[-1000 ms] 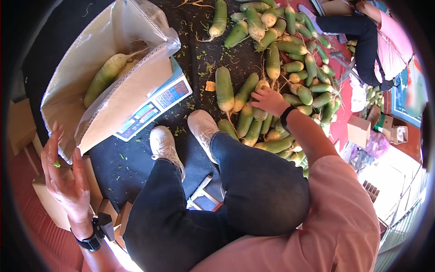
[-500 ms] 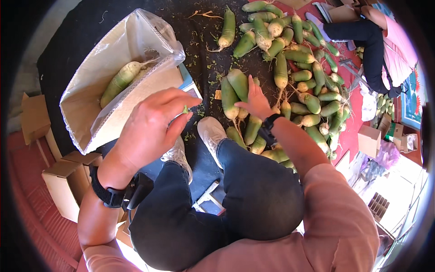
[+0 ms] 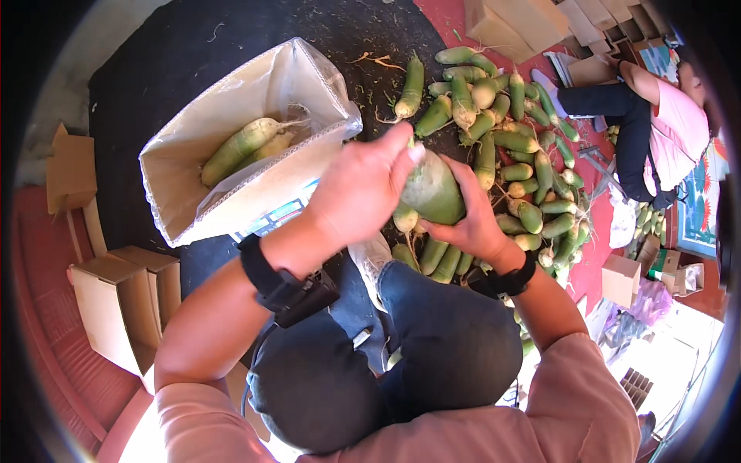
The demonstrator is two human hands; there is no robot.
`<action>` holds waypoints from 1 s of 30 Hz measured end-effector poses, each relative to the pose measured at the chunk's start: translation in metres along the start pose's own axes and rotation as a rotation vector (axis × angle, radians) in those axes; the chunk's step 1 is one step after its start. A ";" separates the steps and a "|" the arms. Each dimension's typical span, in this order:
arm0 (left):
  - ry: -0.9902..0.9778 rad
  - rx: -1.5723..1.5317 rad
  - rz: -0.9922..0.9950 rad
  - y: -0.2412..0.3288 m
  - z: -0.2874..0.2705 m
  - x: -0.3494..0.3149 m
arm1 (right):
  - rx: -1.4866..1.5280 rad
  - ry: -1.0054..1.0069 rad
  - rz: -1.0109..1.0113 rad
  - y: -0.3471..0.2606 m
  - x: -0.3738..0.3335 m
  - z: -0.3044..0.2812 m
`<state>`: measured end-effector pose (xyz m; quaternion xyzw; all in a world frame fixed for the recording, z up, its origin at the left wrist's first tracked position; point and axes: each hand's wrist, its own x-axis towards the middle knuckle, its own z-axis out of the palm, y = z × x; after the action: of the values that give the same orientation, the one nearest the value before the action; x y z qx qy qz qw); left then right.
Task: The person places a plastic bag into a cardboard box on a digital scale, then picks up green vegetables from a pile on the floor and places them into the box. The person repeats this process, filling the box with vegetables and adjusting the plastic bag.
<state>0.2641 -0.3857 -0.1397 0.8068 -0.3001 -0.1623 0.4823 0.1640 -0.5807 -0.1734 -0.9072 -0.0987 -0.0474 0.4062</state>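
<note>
My right hand is closed around a large green radish, which I hold up above my knees. At the radish's upper end is my left hand, its thumb and fingers pinched together. A small green bit shows at the thumb tip, but what these fingers hold is mostly hidden. To the left, a carton with a clear plastic liner stands tilted, and two radishes lie inside it. A big heap of green radishes with stringy roots lies to the right, reaching below my right hand.
Dark sheeting with leaf scraps covers the floor. Small open cartons stand at the left, more cartons at the far right. Another person in a pink shirt sits beyond the heap. Purple plastic bags lie at right.
My right hand has lifted a radish from the heap and brought it toward me. My left hand has moved right to meet its end. The view has shifted, so more of the far cartons shows.
</note>
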 end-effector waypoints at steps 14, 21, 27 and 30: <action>0.197 0.216 0.253 0.053 -0.061 0.000 | -0.139 0.050 -0.070 -0.069 0.052 -0.053; 0.123 0.377 0.488 0.048 -0.025 -0.039 | -0.577 -0.031 -0.147 -0.094 0.062 -0.061; 0.104 0.626 0.550 0.016 -0.056 -0.062 | -0.276 0.151 -0.030 -0.117 0.142 -0.087; -0.032 0.612 0.380 0.011 -0.091 -0.085 | -0.220 -0.107 -0.283 -0.145 0.193 -0.071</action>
<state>0.2454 -0.2726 -0.0882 0.8410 -0.4870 0.0153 0.2352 0.3201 -0.5119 0.0115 -0.9244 -0.2409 -0.0665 0.2882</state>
